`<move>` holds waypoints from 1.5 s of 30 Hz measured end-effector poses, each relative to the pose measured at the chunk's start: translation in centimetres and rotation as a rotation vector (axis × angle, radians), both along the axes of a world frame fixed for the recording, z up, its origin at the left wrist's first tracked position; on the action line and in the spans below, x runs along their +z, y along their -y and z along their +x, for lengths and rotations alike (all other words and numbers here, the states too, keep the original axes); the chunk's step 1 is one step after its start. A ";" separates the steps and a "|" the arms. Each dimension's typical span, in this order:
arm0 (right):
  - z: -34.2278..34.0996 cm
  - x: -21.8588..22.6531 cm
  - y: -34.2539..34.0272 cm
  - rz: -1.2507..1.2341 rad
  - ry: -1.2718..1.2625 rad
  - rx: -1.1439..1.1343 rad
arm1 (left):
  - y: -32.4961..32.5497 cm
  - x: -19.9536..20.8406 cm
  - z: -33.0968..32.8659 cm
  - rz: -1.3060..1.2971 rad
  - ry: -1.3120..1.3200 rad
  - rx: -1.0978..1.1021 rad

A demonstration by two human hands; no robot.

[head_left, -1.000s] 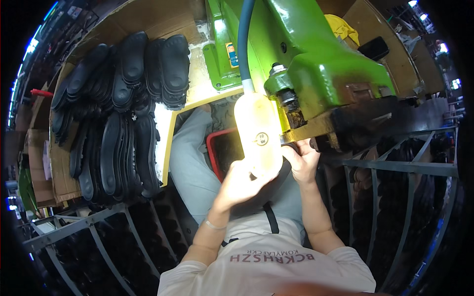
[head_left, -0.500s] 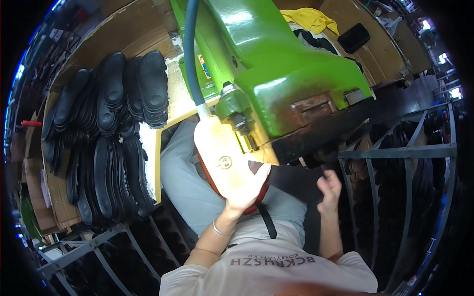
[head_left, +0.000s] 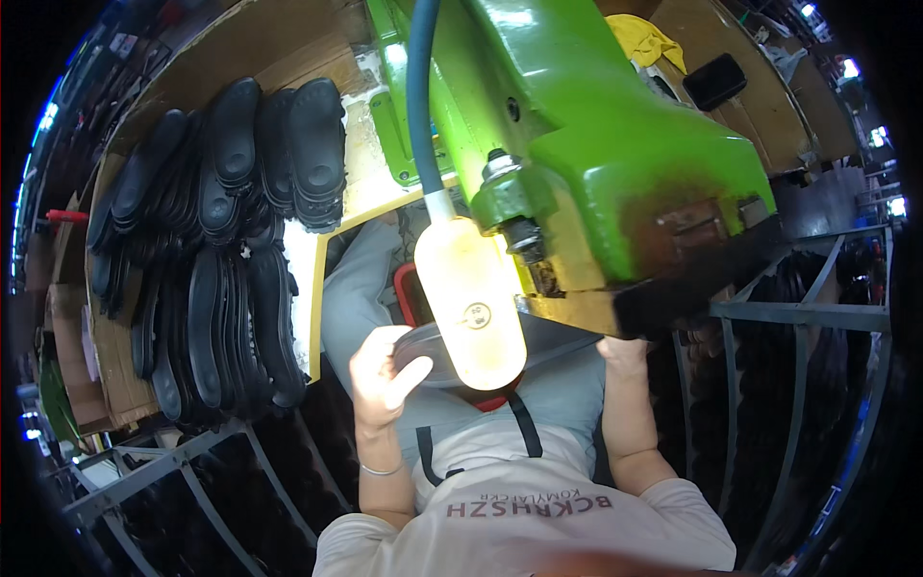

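1 dark sole (head_left: 421, 354) is held low in front of the body, below and beside the head of the green machine (head_left: 596, 144), with its middle covered by the lit lamp (head_left: 471, 356). Its near end is gripped by the left hand (head_left: 380, 380): the fingers are curled about the edge and the thumb is set against the near side, so the sole is pinched between them. The right hand (head_left: 623, 354) is raised near the sole's other end, just under the machine head; its fingertips are partly hidden, and whether they are pinching or spread cannot be told.

The handling of this 1 sole is judged to be under way, since it is neither put down nor stacked. Whether it is being touched by the machine cannot be seen. Many more dark soles are stacked in piles (head_left: 236, 144) on the worktop (head_left: 300, 264) at the left; whether these are finished or waiting cannot be judged. The contents of the red tub (head_left: 407, 293) below are mostly hidden.

As for writing, 2 lines of dark capital letters are printed on the pale shirt (head_left: 461, 548), seen upside down. A small round mark (head_left: 476, 315) is borne by the lamp, too small to be read surely.
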State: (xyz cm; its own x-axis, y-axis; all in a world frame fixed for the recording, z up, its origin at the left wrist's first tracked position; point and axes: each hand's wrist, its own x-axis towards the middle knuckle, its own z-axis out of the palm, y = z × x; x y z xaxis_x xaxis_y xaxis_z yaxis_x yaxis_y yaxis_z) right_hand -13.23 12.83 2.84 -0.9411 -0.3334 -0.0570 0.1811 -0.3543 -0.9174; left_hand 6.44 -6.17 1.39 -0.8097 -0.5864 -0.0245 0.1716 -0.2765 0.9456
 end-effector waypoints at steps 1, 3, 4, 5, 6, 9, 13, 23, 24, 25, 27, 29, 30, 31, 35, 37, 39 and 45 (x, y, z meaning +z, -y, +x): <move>0.7 -0.5 0.7 -0.025 -0.046 0.036 | 0.3 -0.4 1.0 0.039 0.056 0.025; 1.8 -1.3 2.0 0.061 -0.095 0.005 | 0.7 -1.3 3.0 0.074 0.081 0.011; 2.3 -1.4 2.4 0.114 -0.178 0.018 | 0.5 -1.8 3.9 0.118 0.065 -0.020; 2.5 -1.4 2.9 0.148 -0.283 0.073 | 0.1 -2.3 4.5 0.069 0.125 -0.026; 2.7 -1.4 3.4 0.181 -0.388 0.129 | -0.9 -2.8 5.0 0.096 0.170 -0.035; 3.8 -1.2 4.8 -0.050 -0.088 0.224 | -5.3 -4.2 5.2 -0.066 0.321 -0.077; 4.2 -1.6 4.2 0.086 -0.087 0.122 | -8.8 -5.0 4.0 -0.169 0.326 0.072; 2.0 -3.1 -0.1 -0.084 -0.117 -0.152 | -3.1 -0.9 -0.2 -0.245 0.103 0.187; 2.0 -2.9 -0.1 -0.088 -0.119 -0.151 | -2.8 -0.4 -0.5 -0.199 0.078 0.196; 2.0 -2.8 0.0 -0.099 -0.110 -0.152 | -2.6 -0.1 -0.6 -0.203 0.076 0.199; 2.2 -2.7 0.2 -0.111 -0.101 -0.144 | -2.4 0.1 -0.5 -0.190 0.036 0.235; 2.6 -2.8 0.3 -0.152 -0.039 -0.101 | -2.3 0.0 0.2 -0.180 0.031 0.235; 2.8 -3.0 0.3 -0.152 -0.034 -0.093 | -2.4 -0.1 0.6 -0.120 0.026 0.236; 3.1 -3.3 0.4 -0.134 -0.033 -0.097 | -2.3 -0.1 1.1 -0.127 0.038 0.258; 3.3 -3.4 0.4 -0.062 -0.127 -0.027 | -2.0 0.5 1.8 -0.150 0.030 0.243; 2.8 -2.9 0.2 -0.075 -0.106 -0.135 | -2.2 1.0 0.5 -0.203 0.015 0.179; 1.6 -1.7 -0.4 -0.084 -0.034 -0.203 | -2.8 1.4 -1.9 -0.358 0.076 0.181; 1.3 0.6 -0.9 0.010 -0.006 -0.220 | -2.2 1.7 -4.2 -0.252 -0.060 0.196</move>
